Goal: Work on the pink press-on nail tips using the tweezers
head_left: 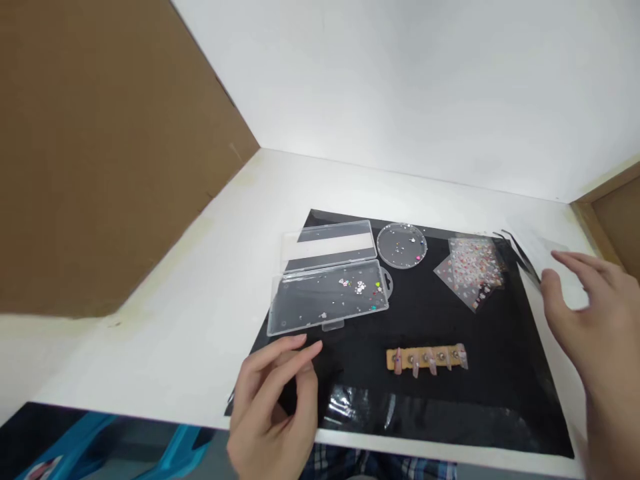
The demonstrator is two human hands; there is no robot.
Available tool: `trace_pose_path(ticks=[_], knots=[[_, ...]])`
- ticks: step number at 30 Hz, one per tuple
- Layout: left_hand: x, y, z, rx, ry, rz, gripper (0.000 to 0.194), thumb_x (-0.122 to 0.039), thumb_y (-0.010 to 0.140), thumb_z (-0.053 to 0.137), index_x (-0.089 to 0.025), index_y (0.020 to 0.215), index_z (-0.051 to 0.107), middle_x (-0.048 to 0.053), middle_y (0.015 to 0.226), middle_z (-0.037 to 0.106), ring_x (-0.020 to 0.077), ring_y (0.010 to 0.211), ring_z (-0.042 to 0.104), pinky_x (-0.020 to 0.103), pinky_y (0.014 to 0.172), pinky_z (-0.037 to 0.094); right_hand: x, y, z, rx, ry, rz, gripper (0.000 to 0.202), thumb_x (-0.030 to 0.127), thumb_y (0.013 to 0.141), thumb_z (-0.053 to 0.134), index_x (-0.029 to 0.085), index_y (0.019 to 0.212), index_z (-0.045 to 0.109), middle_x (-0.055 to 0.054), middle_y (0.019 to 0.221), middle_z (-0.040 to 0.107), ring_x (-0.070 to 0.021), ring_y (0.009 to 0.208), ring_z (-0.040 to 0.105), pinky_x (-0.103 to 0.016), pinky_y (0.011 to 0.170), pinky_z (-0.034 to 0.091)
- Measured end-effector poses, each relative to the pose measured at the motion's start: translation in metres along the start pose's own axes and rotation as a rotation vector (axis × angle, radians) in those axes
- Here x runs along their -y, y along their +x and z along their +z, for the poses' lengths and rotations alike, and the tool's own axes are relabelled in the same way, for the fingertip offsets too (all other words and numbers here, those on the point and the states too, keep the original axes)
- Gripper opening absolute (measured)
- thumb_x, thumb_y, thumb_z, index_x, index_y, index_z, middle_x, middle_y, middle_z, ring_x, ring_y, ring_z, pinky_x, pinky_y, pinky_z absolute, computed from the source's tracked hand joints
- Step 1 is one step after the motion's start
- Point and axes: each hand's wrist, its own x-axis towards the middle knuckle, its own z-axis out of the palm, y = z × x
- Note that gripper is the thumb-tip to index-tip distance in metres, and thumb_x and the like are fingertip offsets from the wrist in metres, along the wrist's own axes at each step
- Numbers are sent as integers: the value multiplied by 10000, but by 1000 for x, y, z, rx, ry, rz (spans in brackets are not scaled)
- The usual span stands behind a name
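Left hand point(273, 407) loose, holding nothing, at the black mat's point(500, 387) near-left edge, just below the open clear box point(327, 293). Right hand point(595, 333) spread, empty, off the right edge near the tweezers point(520, 253). Box is see-through, sequins scattered inside; bare white table point(175, 333) to its left.
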Motion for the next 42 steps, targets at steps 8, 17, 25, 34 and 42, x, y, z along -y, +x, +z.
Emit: trace_pose_path(ticks=[8,17,25,34,42], knots=[[2,-8,4,-104,-167,-112,380,34,1013,655,-245,1243,771,37,1337,728,87,899,786,250,893,668,-54,-17,63,156,24,104,493,631,1063,628,208,1307,687,-109,1343,689,-287,1293,647,-583,1155,520],[13,-6,4,-61,-51,-23,310,-67,1027,686,-263,1255,764,52,1274,730,137,1043,753,262,919,647,-58,-6,58,152,177,290,424,537,1051,718,208,1315,676,-83,1313,690,-218,1126,693,-453,983,628],[5,-3,6,-66,15,21,303,-44,1038,615,-254,1210,751,55,1214,730,181,1140,742,330,994,637,-35,-12,55,116,399,373,449,553,1055,709,213,1344,664,-78,1283,697,-214,1103,700,-443,964,632],[3,-3,6,-3,48,41,262,-98,1102,563,-264,1257,694,27,1291,650,109,1248,660,213,1092,533,26,-52,7,63,474,111,453,639,1097,571,251,1267,731,-10,906,719,-135,706,634,-265,661,539],[3,0,3,56,61,78,269,-80,1096,562,-247,1268,684,39,1317,621,90,1274,637,179,1124,502,48,-149,-31,61,181,-364,551,258,1116,591,268,1661,516,-67,1198,736,-120,979,736,-180,860,558]])
